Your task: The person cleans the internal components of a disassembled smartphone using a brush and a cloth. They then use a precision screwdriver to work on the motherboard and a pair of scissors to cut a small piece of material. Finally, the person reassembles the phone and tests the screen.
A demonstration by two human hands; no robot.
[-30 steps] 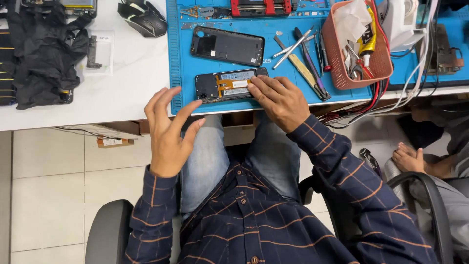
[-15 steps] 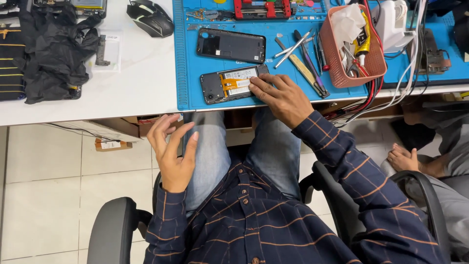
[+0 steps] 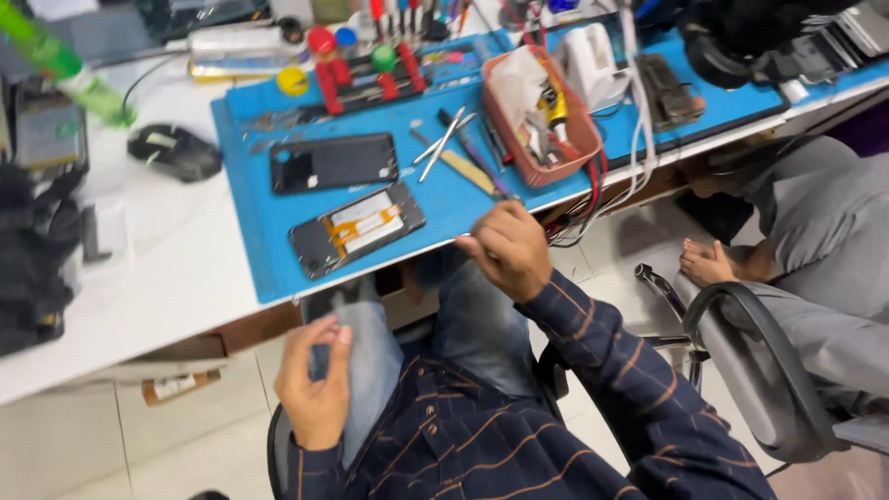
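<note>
An opened phone (image 3: 356,231) with its back off, showing a pale battery and an orange flex strip, lies near the front edge of the blue work mat (image 3: 250,250). Behind it rests a black back cover (image 3: 333,162). My right hand (image 3: 509,248) hovers at the table's front edge just right of the opened phone, fingers curled in, with nothing visible in them. My left hand (image 3: 315,389) rests on my left thigh on the jeans, below the table, fingers loosely stretched and holding nothing.
Tweezers and thin tools (image 3: 454,148) lie beside a salmon basket (image 3: 507,139) of parts. A black mouse (image 3: 174,151) and a dark bag (image 3: 32,250) sit on the white table at left. Another person in grey (image 3: 833,231) sits at right beside a chair armrest (image 3: 750,343).
My right hand has come off the opened phone and drawn back to the table edge. My left hand has dropped from a raised, spread pose onto my thigh. The view has swung right.
</note>
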